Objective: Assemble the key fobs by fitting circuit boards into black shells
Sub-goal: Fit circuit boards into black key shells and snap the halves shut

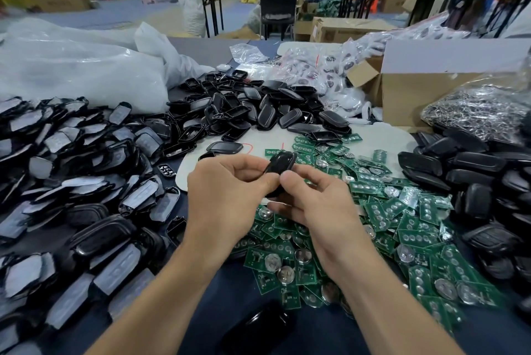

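Over the circuit boards (373, 211), left hand (224, 199) and right hand (321, 208) pinched one black shell (281, 163) in curled fingers (290, 176); shell heaps (86, 159) hemmed nine and three o'clock.

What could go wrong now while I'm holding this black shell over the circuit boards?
1. The left hand and right hand pinch the black shell by fingertips only, so it may slip into the circuit boards below.
2. The right forearm lies over loose boards and could sweep some aside.

white plastic bag (71, 73) far left; cardboard box (416, 96) right; black chair (277, 7) behind.
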